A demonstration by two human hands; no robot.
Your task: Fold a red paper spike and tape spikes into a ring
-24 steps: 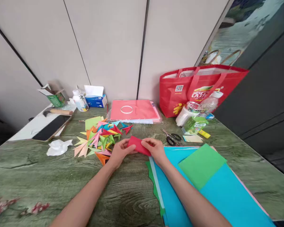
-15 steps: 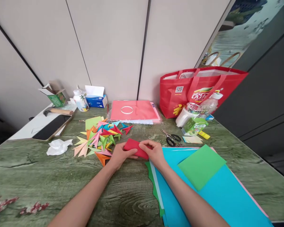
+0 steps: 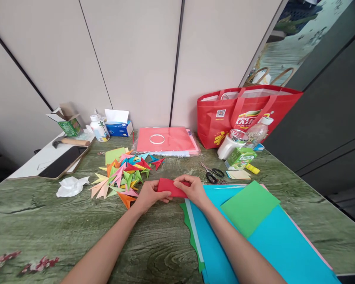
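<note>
A folded red paper (image 3: 170, 187) is held up between both hands above the tabletop. My left hand (image 3: 150, 195) grips its left end, thumb in front and fingers behind. At the right end, my right hand (image 3: 193, 190) pinches it near the upper edge. Just left of my left hand lies a pile of folded paper pieces (image 3: 126, 171) in several colours. Blue sheets (image 3: 272, 244) lie under my right forearm, with a green square (image 3: 250, 207) on top.
Black-handled scissors (image 3: 212, 173) lie beyond my right hand. Behind are a pink paper stack (image 3: 174, 138), a red bag (image 3: 210, 118), a jar and a green box (image 3: 239, 157). A phone (image 3: 62, 161), crumpled tissue (image 3: 72, 186) and hammer (image 3: 73, 141) are at left.
The red paper has turned to lie more level between my hands. Both hands still hold it. The whole view has shifted slightly.
</note>
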